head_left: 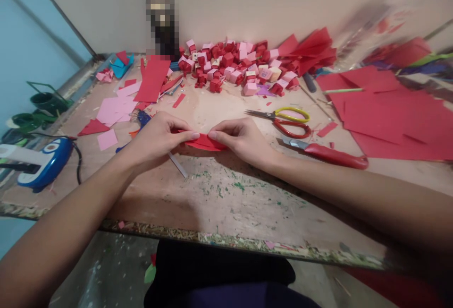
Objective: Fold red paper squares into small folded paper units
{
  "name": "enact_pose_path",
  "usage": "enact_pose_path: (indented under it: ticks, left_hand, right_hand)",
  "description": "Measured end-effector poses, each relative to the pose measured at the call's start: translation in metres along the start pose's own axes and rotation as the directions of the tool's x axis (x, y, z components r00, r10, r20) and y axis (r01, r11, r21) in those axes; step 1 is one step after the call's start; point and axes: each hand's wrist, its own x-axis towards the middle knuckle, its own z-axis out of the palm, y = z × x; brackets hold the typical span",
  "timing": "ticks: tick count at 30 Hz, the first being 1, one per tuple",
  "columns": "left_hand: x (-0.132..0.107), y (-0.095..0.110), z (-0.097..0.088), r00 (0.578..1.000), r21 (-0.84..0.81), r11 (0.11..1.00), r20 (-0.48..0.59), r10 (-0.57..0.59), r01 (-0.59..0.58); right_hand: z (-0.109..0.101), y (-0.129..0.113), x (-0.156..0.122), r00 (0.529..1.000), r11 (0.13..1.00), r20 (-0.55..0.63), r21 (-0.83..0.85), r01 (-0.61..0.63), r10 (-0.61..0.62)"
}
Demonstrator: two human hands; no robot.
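Observation:
A small piece of red paper (pixel 205 143), curved along its lower edge, is held level just above the table between my two hands. My left hand (pixel 161 133) pinches its left end, thumb on top. At the other end, my right hand (pixel 244 139) grips it between thumb and fingers, the two thumbs pointing at each other. Parts of the paper are hidden under my fingers. Right of my right hand lie scissors (pixel 279 118) with one yellow and one red handle, and a red-handled cutter knife (pixel 329 153).
Many small red and pink folded paper pieces (pixel 233 64) are heaped at the back. Large red paper sheets (pixel 392 114) cover the right side. Pink paper (pixel 115 109) lies at left, near a blue-and-white device (pixel 46 164) with a cable. The table's front edge (pixel 198 237) is chipped.

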Motion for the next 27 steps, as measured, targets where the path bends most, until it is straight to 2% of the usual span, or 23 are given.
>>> enact_pose_path:
  ticks: [3, 8, 11, 16, 20, 22, 23, 25, 26, 27]
  left_hand:
    - [-0.001, 0.002, -0.001, 1.0, -0.011, 1.0, -0.02, -0.012, 0.011]
    - [0.001, 0.003, -0.006, 0.994, -0.03, 0.998, -0.086, -0.06, 0.057]
    - [0.004, -0.001, -0.014, 0.99, 0.028, 0.998, -0.131, -0.054, 0.059]
    - [0.003, -0.004, -0.029, 0.999, 0.157, 0.988, -0.034, -0.011, 0.016]
    - [0.009, -0.002, -0.038, 0.992, 0.133, 0.985, -0.084, -0.096, 0.107]
    - [0.01, 0.003, -0.042, 0.972, 0.195, 0.98, -0.236, -0.001, 0.048]
    - [0.006, 0.006, -0.043, 0.936, 0.218, 0.976, -0.34, 0.09, -0.015]
    - [-0.015, 0.015, -0.044, 0.82, 0.278, 0.948, -0.499, 0.282, -0.157]
    - [-0.033, 0.019, -0.044, 0.804, 0.322, 0.921, -0.475, 0.358, -0.22]
    - [-0.056, 0.023, -0.042, 0.822, 0.373, 0.886, -0.386, 0.419, -0.276]
  right_hand:
    - [0.001, 0.0, 0.001, 1.0, 1.0, 0.016, 0.016, -0.023, 0.023]
    - [0.001, 0.004, 0.003, 0.999, 0.998, 0.015, 0.059, 0.036, -0.037]
    - [0.001, 0.005, 0.004, 0.999, 0.994, 0.006, 0.104, 0.032, -0.032]
    - [0.002, 0.008, 0.005, 0.998, 0.988, 0.004, 0.142, 0.054, -0.055]
    - [0.003, 0.012, 0.007, 0.999, 0.97, 0.013, 0.24, 0.032, -0.036]
    - [0.003, 0.012, 0.007, 1.0, 0.952, -0.005, 0.307, -0.002, 0.004]
    - [0.002, 0.012, 0.006, 1.0, 0.942, -0.011, 0.336, -0.013, 0.018]
    - [0.001, 0.01, 0.004, 0.999, 0.928, -0.006, 0.37, -0.03, 0.034]
    - [0.001, 0.008, 0.004, 0.999, 0.928, -0.001, 0.37, -0.037, 0.04]
    - [0.0, 0.007, 0.003, 0.999, 0.932, 0.002, 0.36, -0.041, 0.043]
